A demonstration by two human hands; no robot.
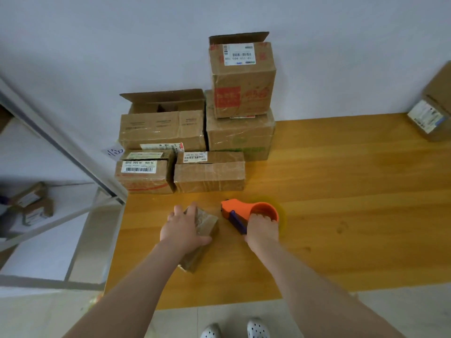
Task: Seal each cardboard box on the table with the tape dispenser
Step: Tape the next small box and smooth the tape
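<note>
Table (341, 191): stack (195, 142) waiting at back. Box (207, 223) sitting near front, looking light, dentable; your left hand (181, 230) wrapping its top, pinning it. Dispenser (241, 211) beside it, rigid; your right hand (262, 228) gripping roll end, fingers curling in.

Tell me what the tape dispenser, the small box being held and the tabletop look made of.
Tape dispenser: likely orange plastic, by its smooth, even colour, with a dark blue part. Small box: brown cardboard; glossy streaks suggest tape. Tabletop: wood or wood-look laminate, with grain lines and a slight sheen.
</note>
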